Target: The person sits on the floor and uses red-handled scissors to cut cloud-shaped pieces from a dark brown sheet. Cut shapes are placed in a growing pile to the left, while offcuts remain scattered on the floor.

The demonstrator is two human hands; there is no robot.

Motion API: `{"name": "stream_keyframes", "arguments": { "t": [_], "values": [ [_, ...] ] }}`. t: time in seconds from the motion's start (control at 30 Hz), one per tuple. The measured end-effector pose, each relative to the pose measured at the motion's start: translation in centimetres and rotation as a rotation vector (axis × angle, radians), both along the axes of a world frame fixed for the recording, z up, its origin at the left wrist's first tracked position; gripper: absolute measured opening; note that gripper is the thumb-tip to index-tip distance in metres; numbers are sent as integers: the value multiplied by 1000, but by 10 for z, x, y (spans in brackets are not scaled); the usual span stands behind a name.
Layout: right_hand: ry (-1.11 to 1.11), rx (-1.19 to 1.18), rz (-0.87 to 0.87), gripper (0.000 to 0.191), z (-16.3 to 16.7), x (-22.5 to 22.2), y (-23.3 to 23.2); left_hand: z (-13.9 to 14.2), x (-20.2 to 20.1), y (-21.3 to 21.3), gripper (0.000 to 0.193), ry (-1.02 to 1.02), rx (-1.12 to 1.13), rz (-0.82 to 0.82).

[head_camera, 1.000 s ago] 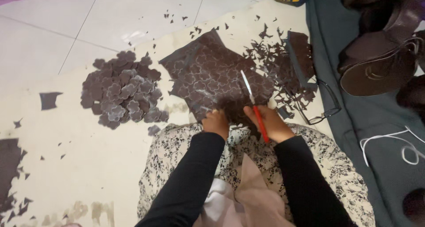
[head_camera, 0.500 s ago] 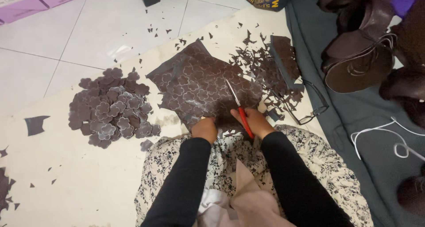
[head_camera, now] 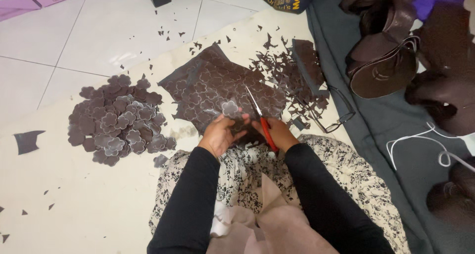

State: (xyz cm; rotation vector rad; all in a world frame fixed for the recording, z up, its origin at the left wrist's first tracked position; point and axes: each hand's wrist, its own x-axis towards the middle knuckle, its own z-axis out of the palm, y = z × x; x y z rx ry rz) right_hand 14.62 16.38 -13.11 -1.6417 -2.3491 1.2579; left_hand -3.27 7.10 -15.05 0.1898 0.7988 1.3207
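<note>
My right hand [head_camera: 280, 133] grips red-handled scissors [head_camera: 261, 119], their blades pointing away over a dark brown sheet [head_camera: 217, 88] marked with flower outlines. My left hand [head_camera: 220, 134] pinches a small flower-shaped brown piece [head_camera: 230, 108] at the sheet's near edge, just left of the blades. Both arms wear black sleeves and rest above a floral-print lap.
A heap of cut brown flower pieces [head_camera: 117, 121] lies to the left on the cream mat [head_camera: 94, 204]. Brown offcuts [head_camera: 289, 71] are scattered right of the sheet, beside eyeglasses [head_camera: 339, 118]. A grey cloth [head_camera: 396, 135] at right carries brown hats [head_camera: 383, 71] and a white cord [head_camera: 420, 145].
The camera view has shifted. My left hand has lifted a flower piece up from the sheet's edge; the scissors stay in my right hand.
</note>
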Motion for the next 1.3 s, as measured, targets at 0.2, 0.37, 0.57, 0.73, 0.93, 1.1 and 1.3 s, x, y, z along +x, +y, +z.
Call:
{"name": "stream_keyframes", "arguments": {
  "t": [0.2,0.37,0.57,0.73,0.93,1.1,1.3],
  "values": [
    [-11,-58,-49,61,5,2,-9,-1,0,2,12,-30,49,51],
    [-5,-38,-59,54,14,12,-18,-1,-1,2,21,123,-37,116],
    [170,-209,-131,39,43,31,-39,5,-4,5,27,119,-36,143],
    [218,-49,82,30,87,36,-56,11,-6,5,24,168,-112,146],
    [170,150,227,37,143,38,-85,16,-8,2,22,237,-86,162],
    [155,37,215,46,178,43,-95,30,3,-8,22,329,43,216],
    [309,-73,112,40,188,44,-89,60,23,-5,23,107,140,320]
  ]
}}
